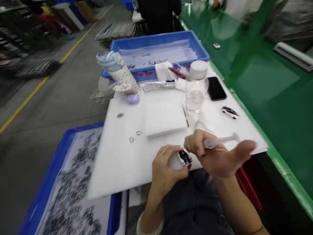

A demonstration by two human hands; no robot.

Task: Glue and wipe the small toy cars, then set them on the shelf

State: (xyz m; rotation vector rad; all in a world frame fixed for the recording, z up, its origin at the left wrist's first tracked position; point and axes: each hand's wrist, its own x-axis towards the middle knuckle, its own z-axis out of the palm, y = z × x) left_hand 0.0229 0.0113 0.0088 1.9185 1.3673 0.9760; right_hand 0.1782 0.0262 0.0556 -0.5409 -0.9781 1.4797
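Near the front edge of the white work board [117, 163], my left hand [168, 166] pinches a small black-and-white toy car [184, 157] between thumb and fingers. My right hand [217, 155] is closed around a translucent plastic syringe [218, 141], its plunger end pointing right and the thumb stretched out beyond it. The syringe's tip is hidden by the fingers, beside the car; whether it touches cannot be made out. Another toy car [230, 112] rests on the right of the board. Small metal rings [139, 133] lie on the left.
A white foam block [165, 116], a clear jar [195, 89], a phone [216, 88] and a patterned bottle [119, 70] stand or lie ahead. Behind them is a blue bin [156, 40]. Another blue tray [49, 176] holds many small metal parts at lower left. A person [158, 14] sits beyond.
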